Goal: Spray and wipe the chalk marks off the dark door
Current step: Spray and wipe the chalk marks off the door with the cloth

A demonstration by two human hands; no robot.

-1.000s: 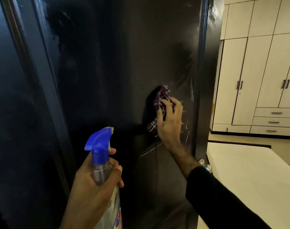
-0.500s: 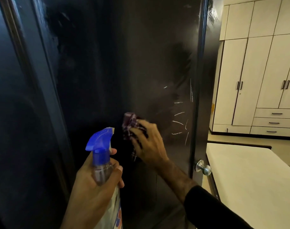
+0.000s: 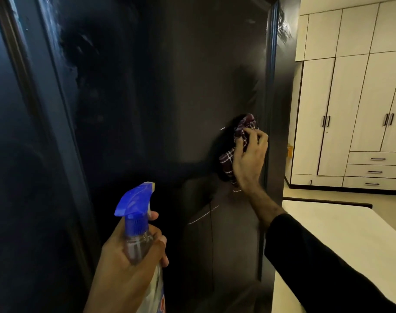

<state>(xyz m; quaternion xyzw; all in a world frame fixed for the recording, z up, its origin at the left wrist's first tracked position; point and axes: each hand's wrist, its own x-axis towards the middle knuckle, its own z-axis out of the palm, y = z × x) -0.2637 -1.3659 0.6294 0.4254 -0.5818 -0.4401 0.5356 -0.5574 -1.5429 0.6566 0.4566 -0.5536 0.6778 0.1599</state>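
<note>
The dark door point(image 3: 170, 98) fills the left and middle of the view. My right hand point(image 3: 250, 158) grips a dark red checked cloth point(image 3: 232, 154) and presses it against the door close to its right edge. A few thin white chalk marks point(image 3: 203, 216) show below and beside the cloth; others may be hidden under it. Low in the view, my left hand point(image 3: 129, 267) grips a clear spray bottle point(image 3: 139, 233) with a blue trigger head, held upright a little way off the door.
A white-topped surface point(image 3: 350, 240) stands at the lower right, just past the door's edge. White wardrobes and drawers point(image 3: 355, 109) line the far right wall. The door frame point(image 3: 30, 109) runs down the left side.
My right hand has swept the cloth from the lower middle of the door up and right to its edge, covering the short chalk strokes there. The left hand has kept the bottle still.
</note>
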